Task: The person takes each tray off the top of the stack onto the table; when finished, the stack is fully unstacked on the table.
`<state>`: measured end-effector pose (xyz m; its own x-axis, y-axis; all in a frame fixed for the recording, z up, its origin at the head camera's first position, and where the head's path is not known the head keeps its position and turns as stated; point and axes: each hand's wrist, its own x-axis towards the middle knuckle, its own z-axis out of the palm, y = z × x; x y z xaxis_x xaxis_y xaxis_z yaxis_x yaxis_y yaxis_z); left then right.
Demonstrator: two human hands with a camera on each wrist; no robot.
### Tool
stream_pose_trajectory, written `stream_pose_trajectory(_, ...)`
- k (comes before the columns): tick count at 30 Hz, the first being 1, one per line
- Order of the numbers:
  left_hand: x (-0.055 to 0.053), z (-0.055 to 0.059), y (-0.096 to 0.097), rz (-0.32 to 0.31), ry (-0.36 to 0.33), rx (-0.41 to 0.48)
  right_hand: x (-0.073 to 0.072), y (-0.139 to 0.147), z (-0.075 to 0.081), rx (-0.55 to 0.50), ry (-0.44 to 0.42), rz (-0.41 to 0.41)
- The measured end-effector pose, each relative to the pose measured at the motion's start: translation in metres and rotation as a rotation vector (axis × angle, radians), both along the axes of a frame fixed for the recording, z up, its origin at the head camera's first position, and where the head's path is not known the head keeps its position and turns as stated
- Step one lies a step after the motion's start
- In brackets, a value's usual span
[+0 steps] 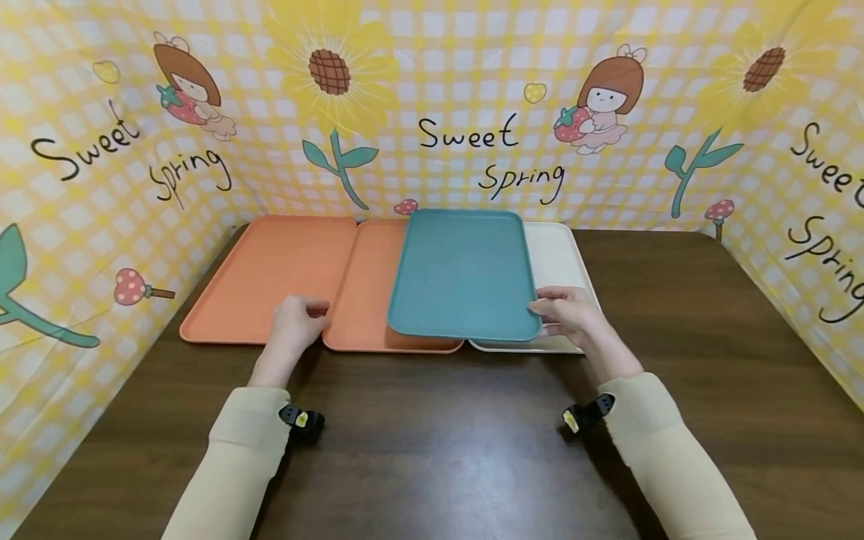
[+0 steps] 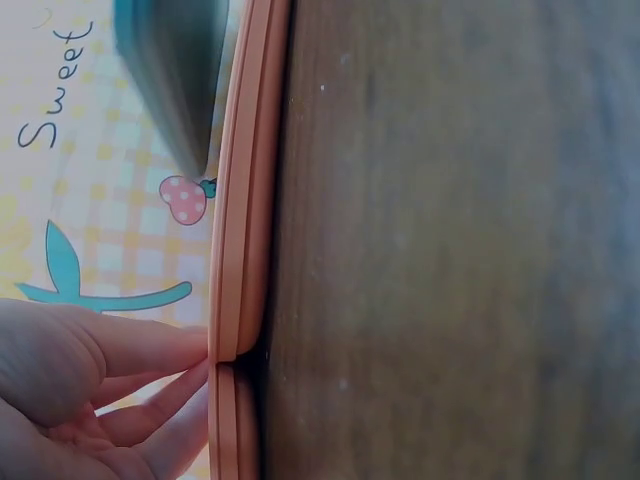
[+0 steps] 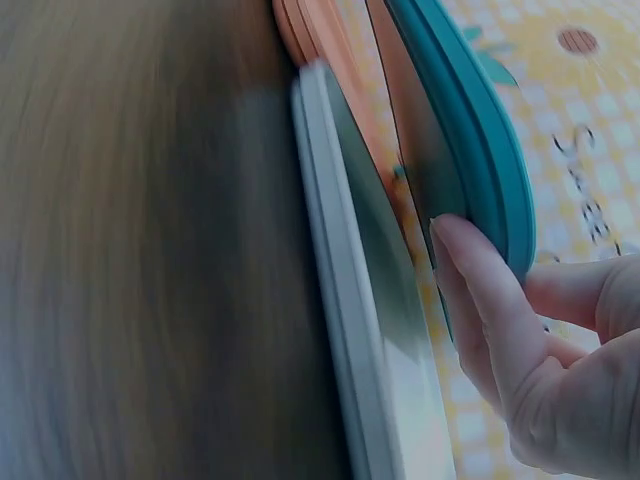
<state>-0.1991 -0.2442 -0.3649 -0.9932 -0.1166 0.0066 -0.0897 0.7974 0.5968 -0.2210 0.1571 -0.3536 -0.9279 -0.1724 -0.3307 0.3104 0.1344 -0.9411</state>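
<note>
My right hand [image 1: 570,311] grips a teal tray [image 1: 466,274] near its front right corner. In the right wrist view, the fingers [image 3: 490,290] lie under the tray and the thumb is at its rim. The teal tray is raised and overlaps the middle orange tray [image 1: 364,285] and a white tray [image 1: 560,270]. My left hand [image 1: 297,322] is over the seam between the left orange tray [image 1: 283,270] and the middle one. Its fingertips [image 2: 190,385] come right up to the orange rims, fairly straight and close together.
The trays stand in a row on a dark brown wooden table [image 1: 432,442]. Behind and at both sides hangs a yellow checked cloth [image 1: 459,45] with sunflowers and lettering. The trays' far edges sit close to it.
</note>
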Motion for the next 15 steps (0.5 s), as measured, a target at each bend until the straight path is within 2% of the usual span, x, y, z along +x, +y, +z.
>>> stream_pose_trajectory(8,0.0,0.0,-0.001,0.012,0.012,-0.025,0.009,0.063,0.007,-0.01,-0.033,-0.025)
stream_pose_trajectory(15,0.001,0.001,0.002,0.013,0.027,-0.037,0.018,0.111,0.006,-0.077,-0.028,-0.028)
